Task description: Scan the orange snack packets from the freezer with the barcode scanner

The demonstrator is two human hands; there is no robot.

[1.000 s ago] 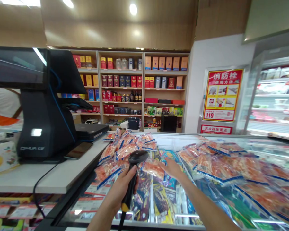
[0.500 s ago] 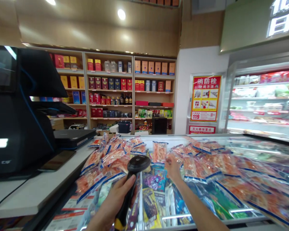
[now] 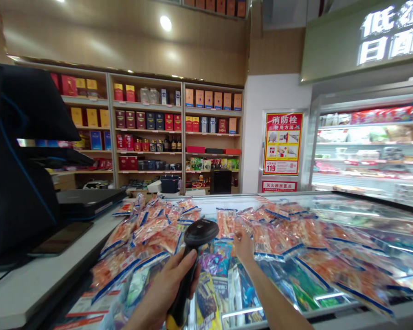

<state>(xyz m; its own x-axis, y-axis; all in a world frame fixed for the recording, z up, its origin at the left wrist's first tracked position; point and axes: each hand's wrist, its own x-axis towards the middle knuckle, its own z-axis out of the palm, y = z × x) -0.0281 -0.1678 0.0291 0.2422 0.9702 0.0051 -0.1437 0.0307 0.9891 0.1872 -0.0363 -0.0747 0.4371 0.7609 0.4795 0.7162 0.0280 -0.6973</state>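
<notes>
My left hand [image 3: 175,277] is wrapped round the handle of a black barcode scanner [image 3: 200,233] with a yellow patch low on the grip. The scanner's head points forward over the glass-topped freezer. To its right, my right hand [image 3: 244,247] is closed, fingers curled at the lower right edge of a clear packet [image 3: 226,222] of orange-pink food with a printed label. Its fingertips are partly hidden, and the pinch seems to be on that packet. Similar blue-edged packets [image 3: 278,236] lie heaped on the right, and more packets [image 3: 154,229] on the left.
Under the glass lie colourful frozen-food bags [image 3: 206,300]. At left, a white counter [image 3: 30,284] carries a black checkout terminal [image 3: 17,183] and a phone [image 3: 61,238]. Behind stand shelves of boxes [image 3: 149,120], a red poster [image 3: 282,144] and a lit refrigerated case [image 3: 368,151].
The view has turned slightly right, so the surroundings sit further left. The scanner stays in my left hand, and my right hand stays by the same packet, a little lower in view.
</notes>
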